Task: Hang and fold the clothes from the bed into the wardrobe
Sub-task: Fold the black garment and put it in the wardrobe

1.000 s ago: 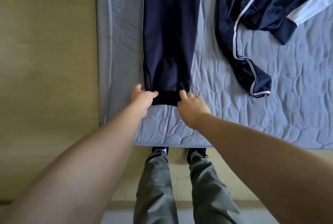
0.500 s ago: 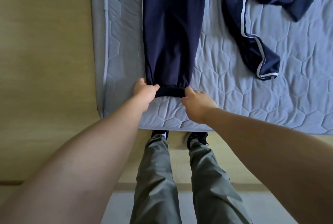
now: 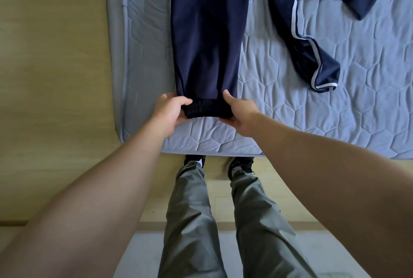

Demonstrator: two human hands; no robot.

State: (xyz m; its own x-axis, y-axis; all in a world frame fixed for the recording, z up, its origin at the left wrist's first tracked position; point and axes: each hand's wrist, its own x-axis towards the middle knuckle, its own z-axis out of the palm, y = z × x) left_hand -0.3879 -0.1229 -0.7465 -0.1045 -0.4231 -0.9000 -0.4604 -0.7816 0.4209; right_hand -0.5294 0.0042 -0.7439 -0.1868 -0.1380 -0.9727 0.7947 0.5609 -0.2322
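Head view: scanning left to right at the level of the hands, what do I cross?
Wooden floor → mattress → left hand → trouser cuff, pinched at both ends → right hand → striped jacket, slightly farther back.

trousers (image 3: 207,31): plain navy, laid flat and straight along the left side of the bed, far end cut off by the top of view
cuff (image 3: 207,111): dark ribbed elastic hem at the trousers' near end, bunched; left hand (image 3: 169,110) grips its left corner, right hand (image 3: 240,113) its right corner, thumbs on top
jacket (image 3: 312,20): navy with white piping and a white panel, crumpled at upper right, apart from the trousers; one sleeve trails toward the near edge
bed (image 3: 312,121): pale blue-grey quilted mattress with a hexagon pattern, bears both garments
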